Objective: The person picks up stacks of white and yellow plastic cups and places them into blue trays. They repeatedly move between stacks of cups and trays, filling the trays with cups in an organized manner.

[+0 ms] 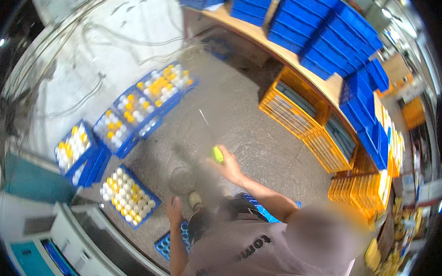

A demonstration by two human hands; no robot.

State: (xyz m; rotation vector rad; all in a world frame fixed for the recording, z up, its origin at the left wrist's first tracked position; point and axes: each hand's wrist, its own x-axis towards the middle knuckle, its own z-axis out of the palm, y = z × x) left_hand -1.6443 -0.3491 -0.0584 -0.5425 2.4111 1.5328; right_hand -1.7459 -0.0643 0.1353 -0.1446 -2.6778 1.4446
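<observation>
Workroom: grey floor (287, 157), pale wall (129, 18) with loose cables, wooden counter (256, 29) along the right. Principal item, one green tool (217, 155): held out ahead of the body, above mid-floor; a thin pale line beyond it may be its shaft. Right hand (228, 166): fingers grasping the tool. Left hand (174, 210): low, near the crate (147, 187) of white and yellow pieces (128, 197); blurred, so we cannot tell whether its fingers are clenched or released. Step in hand, in our judgement: handling the tool in the open, its tip apparently on no piece. Next move, we judge, calls for a firm grasp and a watched tip. Surroundings: blue crates (180, 97) of like pieces by the wall; blue stacks (302, 21) on the counter, yellow crates (356, 191) beneath. Obstructions: two honeycomb trays (262, 208) by the legs, cramping the footing; a dark smear (199, 173), unidentifiable to us, between the hands.
</observation>
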